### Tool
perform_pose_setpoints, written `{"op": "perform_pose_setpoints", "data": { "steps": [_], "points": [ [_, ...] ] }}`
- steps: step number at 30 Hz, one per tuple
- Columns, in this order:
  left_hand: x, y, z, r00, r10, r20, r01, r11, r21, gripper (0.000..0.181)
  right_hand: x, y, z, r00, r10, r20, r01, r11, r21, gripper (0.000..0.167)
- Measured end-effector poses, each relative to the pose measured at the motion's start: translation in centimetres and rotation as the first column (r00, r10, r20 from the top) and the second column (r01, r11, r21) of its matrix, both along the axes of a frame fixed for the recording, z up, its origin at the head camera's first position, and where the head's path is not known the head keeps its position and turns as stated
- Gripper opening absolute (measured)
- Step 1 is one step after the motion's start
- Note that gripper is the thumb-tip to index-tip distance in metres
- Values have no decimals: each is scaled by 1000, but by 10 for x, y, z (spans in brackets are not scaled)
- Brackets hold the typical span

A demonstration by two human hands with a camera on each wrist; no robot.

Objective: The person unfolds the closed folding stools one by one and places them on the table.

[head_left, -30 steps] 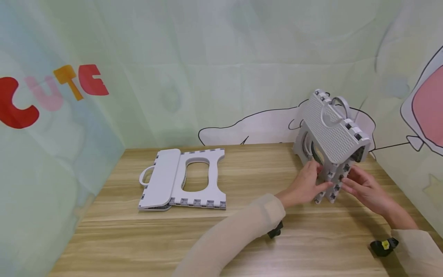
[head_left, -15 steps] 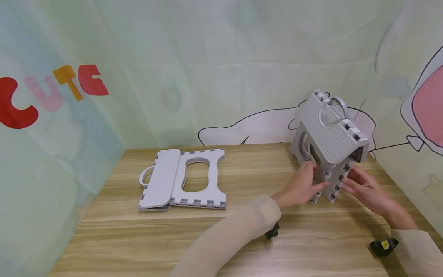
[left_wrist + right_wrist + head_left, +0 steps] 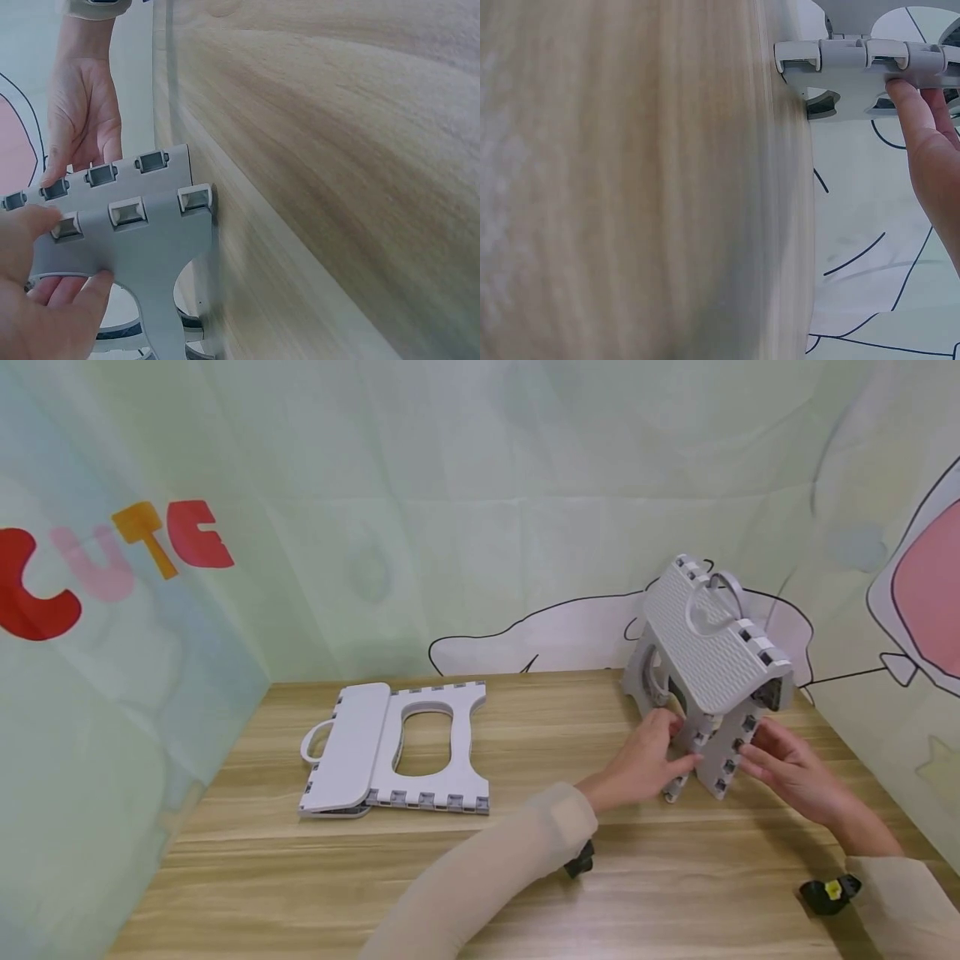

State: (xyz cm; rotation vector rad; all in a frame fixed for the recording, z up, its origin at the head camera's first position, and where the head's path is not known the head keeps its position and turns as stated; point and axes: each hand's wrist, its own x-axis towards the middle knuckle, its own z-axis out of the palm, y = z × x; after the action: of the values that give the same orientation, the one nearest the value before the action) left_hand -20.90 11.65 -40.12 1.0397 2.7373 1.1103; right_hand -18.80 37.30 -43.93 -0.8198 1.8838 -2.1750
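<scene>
Head view. Stool [image 3: 701,647] stands at right of frame on the table [image 3: 525,877], set at a slant; textured top folded into a ridge, loop handles at the crest, two leg panels spread apart below.

Left hand [image 3: 641,760]: holding the left leg panel [image 3: 157,244], thumb on its slotted edge; in the left wrist view the fingers reach into the panel's cut-out, lower left of frame. Right hand [image 3: 798,777]: pinching the right leg panel [image 3: 726,756] by its slotted edge; thumb at a slot, fingers behind. The right wrist view shows its fingers against the panel, upper right of frame.

Second stool [image 3: 348,743]: lying flat, left of frame centre, well apart from the hands. Smooth top at its left, one loop handle beyond that, leg panel with a rounded cut-out at its right.

Both arms in beige sleeves [image 3: 487,877]; black device [image 3: 828,895] with a yellow mark at the right wrist. Behind: pale green cloth [image 3: 450,543], coloured letters [image 3: 201,533] at left of frame, pink balloon print [image 3: 930,593] at right edge.
</scene>
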Motion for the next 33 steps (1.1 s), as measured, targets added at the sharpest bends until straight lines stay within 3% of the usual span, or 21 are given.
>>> {"op": "perform_pose_setpoints", "data": {
  "steps": [24,33],
  "points": [
    [0,-18,1,998,-15,64,11,998,63,44,-2,-1,1,1000,4,3,-4,1000,16,57],
    [1,-22,2,998,-20,58,15,996,89,41,-1,-2,1,1000,-11,4,11,1000,4,56]
  ]
}}
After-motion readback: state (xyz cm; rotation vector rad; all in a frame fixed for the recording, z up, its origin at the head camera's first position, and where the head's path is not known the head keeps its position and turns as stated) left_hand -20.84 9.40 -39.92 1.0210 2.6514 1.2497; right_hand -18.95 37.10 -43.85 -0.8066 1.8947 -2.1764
